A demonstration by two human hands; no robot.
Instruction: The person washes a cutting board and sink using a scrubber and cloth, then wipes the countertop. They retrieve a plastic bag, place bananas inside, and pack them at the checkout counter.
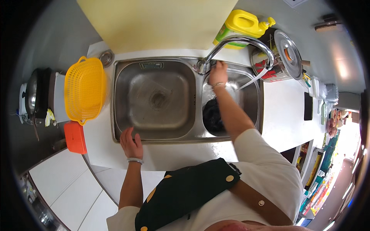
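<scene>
Water runs from the chrome faucet (245,39) into the small right basin (257,112) of a steel double sink. My right hand (218,73) reaches to that basin's back rim, beside the faucet base. A small dark object (213,62) shows at its fingertips; whether I grip it is unclear. Below my right forearm lies a dark, wet-looking bundle (213,115) in the basin, partly covered by the arm. My left hand (132,143), holding nothing, is at the front left rim of the large basin (157,115), thumb apart from the fingers.
A yellow plastic basket (84,89) and an orange-red container (75,137) stand left of the sink. Behind the faucet is a yellow pump jug (242,23). A lidded pot (287,55) stands at the back right. A metal sink strainer (106,58) lies at the back left.
</scene>
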